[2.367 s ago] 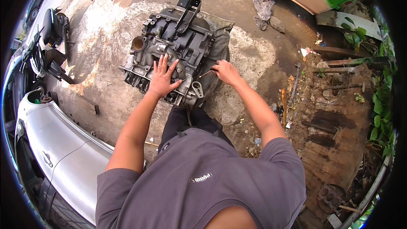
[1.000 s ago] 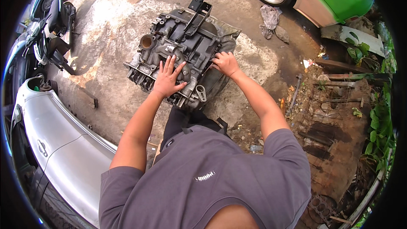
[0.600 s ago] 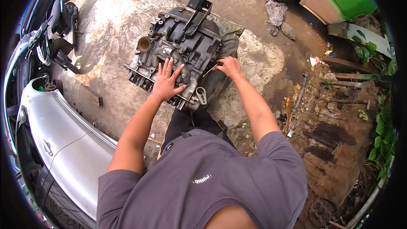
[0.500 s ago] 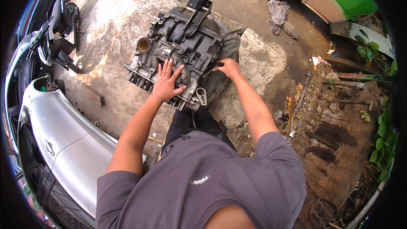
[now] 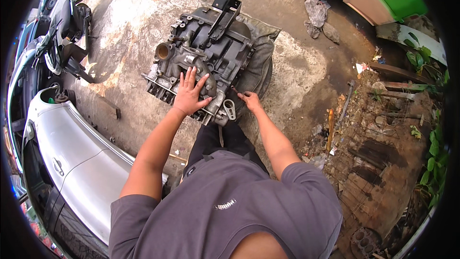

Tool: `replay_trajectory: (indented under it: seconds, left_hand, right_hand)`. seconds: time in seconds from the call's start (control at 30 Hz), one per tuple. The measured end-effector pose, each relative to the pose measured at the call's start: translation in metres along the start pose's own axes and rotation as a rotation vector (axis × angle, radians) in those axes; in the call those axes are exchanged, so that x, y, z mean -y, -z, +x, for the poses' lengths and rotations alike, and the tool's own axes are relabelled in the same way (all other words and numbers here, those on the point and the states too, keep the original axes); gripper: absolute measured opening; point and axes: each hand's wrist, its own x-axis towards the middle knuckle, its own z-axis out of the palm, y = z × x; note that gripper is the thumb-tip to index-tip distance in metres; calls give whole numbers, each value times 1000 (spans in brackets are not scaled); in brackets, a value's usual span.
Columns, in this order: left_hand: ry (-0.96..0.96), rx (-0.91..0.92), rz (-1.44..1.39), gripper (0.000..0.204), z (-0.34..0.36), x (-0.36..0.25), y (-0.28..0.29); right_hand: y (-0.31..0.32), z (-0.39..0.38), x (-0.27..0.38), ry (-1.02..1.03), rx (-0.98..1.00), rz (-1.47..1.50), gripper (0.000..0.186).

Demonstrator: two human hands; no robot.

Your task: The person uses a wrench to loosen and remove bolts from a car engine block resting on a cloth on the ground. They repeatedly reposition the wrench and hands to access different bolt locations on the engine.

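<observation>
A car engine (image 5: 225, 60) rests in front of me on a dark grey sack or cover (image 5: 262, 52). My left hand (image 5: 190, 97) lies flat with spread fingers on its cast metal manifold (image 5: 179, 68), near a round brown-rimmed opening (image 5: 163, 51). At the engine's right side, my right hand (image 5: 251, 100) pinches the end of a thin tool (image 5: 235, 90), perhaps a wrench. The tool's far end meets the engine's side, where its shape is too small to make out. Between my hands, a silver looped bracket (image 5: 229, 109) sticks out toward me.
A silver car panel with a door handle (image 5: 72, 148) lies at the left, below a motorcycle (image 5: 69, 38). Far right stands a green and beige vehicle (image 5: 378, 0). Crumpled rags (image 5: 316, 17) lie near its wheel. Planks, debris and a rusty sheet (image 5: 383, 172) cover the right side.
My right hand has moved down and toward me along the engine's side, swinging the thin tool's near end with it. My left hand stays on the manifold.
</observation>
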Motion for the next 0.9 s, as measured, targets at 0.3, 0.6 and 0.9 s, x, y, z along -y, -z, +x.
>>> replay_trajectory:
  seconds: [0.3, 0.6, 0.9]
  left_hand:
    - [-4, 18, -32, 90, -1, -1, 4]
    - [-45, -60, -77, 88, 0, 0, 1]
    - [-60, -92, -90, 87, -2, 1, 1]
  right_hand:
    - [38, -46, 23, 411, -169, -301, 31]
    - [50, -97, 112, 336, -367, -1032, 25]
    - [-6, -90, 154, 122, -427, -1015, 21]
